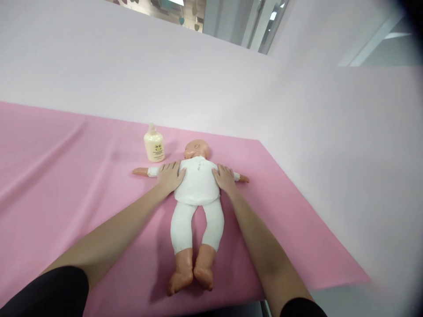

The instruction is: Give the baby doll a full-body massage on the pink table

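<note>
A baby doll (198,182) in a white top and white trousers lies face down or on its back, I cannot tell which, with its head turned to the left and both arms stretched out sideways. My left hand (170,176) rests flat over the doll's upper arm and shoulder on the left, fingers extended. On the other side, my right hand (225,177) lies the same way over the other upper arm, thumb on the doll's side. The doll's bare feet point towards me.
A pump bottle (154,145) of pale yellow liquid stands beyond my left hand, near the doll's head. Pink cloth (82,176) covers the table. White walls (132,66) rise behind and to the right, with a window opening above. The table's edge runs along the right.
</note>
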Demonstrator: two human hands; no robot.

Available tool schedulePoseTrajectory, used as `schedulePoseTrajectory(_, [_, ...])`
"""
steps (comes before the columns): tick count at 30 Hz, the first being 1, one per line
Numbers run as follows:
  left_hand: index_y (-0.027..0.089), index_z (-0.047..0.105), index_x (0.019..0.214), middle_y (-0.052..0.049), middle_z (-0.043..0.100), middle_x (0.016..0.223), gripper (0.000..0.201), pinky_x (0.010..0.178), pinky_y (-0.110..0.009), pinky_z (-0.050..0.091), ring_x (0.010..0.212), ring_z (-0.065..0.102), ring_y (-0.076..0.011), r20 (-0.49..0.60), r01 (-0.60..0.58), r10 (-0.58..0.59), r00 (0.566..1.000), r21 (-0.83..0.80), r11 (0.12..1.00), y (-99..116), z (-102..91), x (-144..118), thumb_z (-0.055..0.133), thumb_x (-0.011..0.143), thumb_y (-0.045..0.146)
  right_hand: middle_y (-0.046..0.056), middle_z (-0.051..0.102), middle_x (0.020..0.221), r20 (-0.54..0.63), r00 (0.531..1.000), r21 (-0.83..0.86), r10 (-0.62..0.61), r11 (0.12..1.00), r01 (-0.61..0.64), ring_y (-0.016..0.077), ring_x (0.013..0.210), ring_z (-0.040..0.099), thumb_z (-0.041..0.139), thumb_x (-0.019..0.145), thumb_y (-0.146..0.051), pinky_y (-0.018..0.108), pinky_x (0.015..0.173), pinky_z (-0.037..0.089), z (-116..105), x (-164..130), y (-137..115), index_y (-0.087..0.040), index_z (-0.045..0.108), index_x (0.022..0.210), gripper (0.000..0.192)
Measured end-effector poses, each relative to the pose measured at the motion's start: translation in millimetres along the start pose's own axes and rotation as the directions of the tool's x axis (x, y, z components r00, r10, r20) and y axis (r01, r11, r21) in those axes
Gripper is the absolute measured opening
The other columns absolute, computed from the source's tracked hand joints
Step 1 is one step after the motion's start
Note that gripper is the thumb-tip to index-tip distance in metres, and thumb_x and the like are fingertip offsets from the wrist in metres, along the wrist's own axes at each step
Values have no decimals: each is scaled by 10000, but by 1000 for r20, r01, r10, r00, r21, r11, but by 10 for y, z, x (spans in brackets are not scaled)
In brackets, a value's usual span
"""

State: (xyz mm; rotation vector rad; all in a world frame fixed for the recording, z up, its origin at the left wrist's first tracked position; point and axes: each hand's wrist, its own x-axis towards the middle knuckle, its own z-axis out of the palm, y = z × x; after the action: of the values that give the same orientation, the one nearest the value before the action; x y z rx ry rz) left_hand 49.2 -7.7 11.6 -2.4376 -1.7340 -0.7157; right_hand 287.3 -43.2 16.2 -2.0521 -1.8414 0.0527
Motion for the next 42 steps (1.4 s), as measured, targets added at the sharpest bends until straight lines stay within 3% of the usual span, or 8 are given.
schedulePoseTrajectory(9, [129, 606, 1056, -181, 658, 1017, 488, 885, -496, 339, 985, 580, -344, 37, 54, -60, 998, 144, 988, -130, -87, 34, 267, 913, 449, 145, 622, 1142, -71, 995, -83, 75, 993, -81, 242, 1136, 508, 308, 940, -411, 418, 1016, 251, -24, 12, 154, -148, 595, 1131, 434])
schedulePoseTrajectory(15, [108, 580, 1090, -181, 655, 1036, 473, 902, -513, 325, 966, 584, -337, 49, -28, 18, 999, 199, 980, -113, -34, 24, 226, 935, 380, 121, 544, 1275, -77, 997, 58, 31, 998, -26, 252, 1220, 439, 262, 947, -361, 468, 1065, 197, 9, 0, -24, -154, 503, 1251, 439])
schedulePoseTrajectory(20, [87, 488, 1244, -180, 612, 1168, 492, 963, -471, 332, 1075, 559, -302, 92, -157, 153, 984, 40, 987, -99, -11, 34, 208, 939, 352, 112, 300, 1477, 18, 984, 252, -176, 953, 166, 221, 1369, 256, 264, 936, -429, 401, 1114, 187, -6, -38, -271, -171, 276, 1424, 552])
schedulePoseTrajectory(23, [57, 359, 1356, -192, 454, 1370, 552, 1033, -430, 304, 1251, 439, -282, 115, -234, 243, 963, -89, 968, -72, -7, 41, 223, 934, 386, 97, 112, 1540, 108, 962, 234, -250, 947, 220, 283, 1416, 102, 314, 916, -467, 451, 1132, 115, -66, -99, -401, -204, 189, 1460, 616])
schedulePoseTrajectory(27, [31, 205, 1426, -187, 256, 1490, 620, 1109, -428, 212, 1389, 216, -265, 194, -234, 265, 945, -168, 958, 49, -38, 36, 230, 929, 401, 70, -10, 1551, 231, 938, 182, -260, 958, 221, 348, 1413, -7, 319, 901, -525, 518, 1121, 66, -182, -186, -544, -237, 144, 1468, 660])
schedulePoseTrajectory(31, [-17, 171, 1427, -226, 187, 1499, 624, 1102, -474, 213, 1395, 170, -312, 320, -142, 178, 931, -130, 981, 225, -160, -30, 231, 924, 347, 74, -96, 1544, 354, 915, 156, -193, 977, 145, 371, 1402, -82, 293, 891, -567, 575, 1099, 63, -281, -285, -674, -231, 37, 1476, 722])
schedulePoseTrajectory(37, [-27, 255, 1400, -255, 204, 1480, 558, 1086, -472, 253, 1393, 144, -315, 414, -307, 309, 856, -74, 949, 417, -371, -210, 271, 881, 177, 54, -100, 1543, 526, 833, 89, -174, 985, 149, 390, 1398, -63, 235, 924, -449, 635, 1068, 85, -481, -481, -845, -242, 17, 1477, 629])
schedulePoseTrajectory(42, [-66, 250, 1397, -265, 206, 1472, 576, 1100, -366, 266, 1378, 217, -291, 567, -315, 294, 770, -64, 947, 595, -681, -349, 326, 860, 128, 171, 92, 1529, 565, 796, 40, -218, 971, 237, 416, 1381, 131, 302, 900, -304, 634, 1010, 260, -673, -657, -965, -112, 132, 1469, 624])
